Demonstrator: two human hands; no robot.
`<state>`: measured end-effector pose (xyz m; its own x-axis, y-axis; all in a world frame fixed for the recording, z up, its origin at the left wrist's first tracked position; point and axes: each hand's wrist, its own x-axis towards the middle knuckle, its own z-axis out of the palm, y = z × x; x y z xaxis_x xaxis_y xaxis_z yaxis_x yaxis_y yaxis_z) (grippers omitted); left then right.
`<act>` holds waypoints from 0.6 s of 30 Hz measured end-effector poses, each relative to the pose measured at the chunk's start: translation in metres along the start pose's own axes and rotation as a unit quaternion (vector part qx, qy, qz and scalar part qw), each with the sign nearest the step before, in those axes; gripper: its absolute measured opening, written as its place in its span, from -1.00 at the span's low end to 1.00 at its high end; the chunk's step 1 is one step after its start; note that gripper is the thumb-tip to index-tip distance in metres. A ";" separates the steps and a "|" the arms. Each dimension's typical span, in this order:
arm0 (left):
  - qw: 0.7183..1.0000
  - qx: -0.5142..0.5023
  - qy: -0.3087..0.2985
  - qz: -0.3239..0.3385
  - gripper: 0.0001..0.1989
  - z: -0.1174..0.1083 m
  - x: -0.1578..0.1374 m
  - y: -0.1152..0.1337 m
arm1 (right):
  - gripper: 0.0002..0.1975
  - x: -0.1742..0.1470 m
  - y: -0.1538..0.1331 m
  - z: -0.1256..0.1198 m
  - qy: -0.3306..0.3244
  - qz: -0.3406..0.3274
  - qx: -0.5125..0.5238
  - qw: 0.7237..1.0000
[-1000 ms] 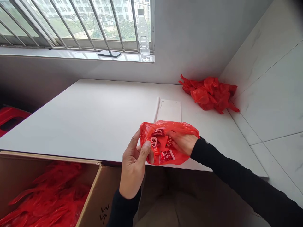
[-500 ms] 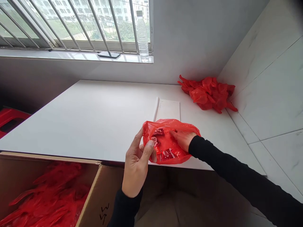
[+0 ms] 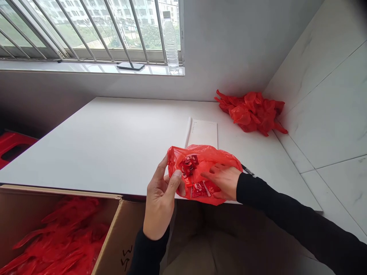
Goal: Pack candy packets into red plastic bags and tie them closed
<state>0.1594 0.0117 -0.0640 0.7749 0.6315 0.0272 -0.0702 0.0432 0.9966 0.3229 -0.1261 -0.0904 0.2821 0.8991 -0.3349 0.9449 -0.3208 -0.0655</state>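
Observation:
A red plastic bag (image 3: 205, 152) lies with its mouth wide at the front edge of the white table (image 3: 129, 145). Inside it are several small red wrapped packets (image 3: 199, 189). My left hand (image 3: 162, 193) grips the bag's left rim, thumb on the inner side and fingers behind the plastic. Reaching over the bag's right side, my right hand (image 3: 225, 179) has its fingers apart, above or against the packets, and I see nothing held in it. Behind the bag lies a white notepad (image 3: 205, 131), partly covered by it.
Crumpled red bags (image 3: 252, 112) are piled in the table's back right corner. A cardboard box (image 3: 114, 225) of red bags stands front left. A dark pen-like thing (image 3: 248, 170) lies by my right wrist. On the windowsill are a phone (image 3: 130, 66) and a water bottle (image 3: 171, 44).
My left hand and the bag's left rim have shifted slightly left. My right hand has drawn back a little to the right, its fingers more visible. Packets at the left have shifted.

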 end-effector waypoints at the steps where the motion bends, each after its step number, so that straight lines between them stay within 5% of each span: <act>1: 1.000 0.000 0.001 0.000 -0.44 0.000 0.000 -0.001 | -0.43 -0.001 0.000 0.002 -0.007 0.006 -0.011 1.000; 7: 1.000 -0.002 0.003 0.000 -0.45 0.000 -0.001 -0.002 | -0.77 0.001 0.005 -0.016 0.035 0.052 -0.016 0.998; 11: 1.000 -0.005 -0.003 -0.001 -0.45 0.001 0.000 0.001 | -0.67 0.006 0.001 -0.027 0.071 0.103 -0.019 0.992; 16: 1.000 0.010 -0.002 0.004 -0.46 0.001 -0.001 0.003 | -0.49 0.013 -0.022 -0.008 0.040 -0.057 0.017 0.997; 18: 1.000 0.008 0.002 0.002 -0.46 0.001 -0.002 0.003 | -0.49 0.015 -0.025 -0.001 0.034 -0.065 0.027 0.997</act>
<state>0.1585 0.0100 -0.0613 0.7721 0.6348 0.0303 -0.0625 0.0283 0.9976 0.3036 -0.1047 -0.0931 0.1706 0.9516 -0.2555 0.9642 -0.2147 -0.1558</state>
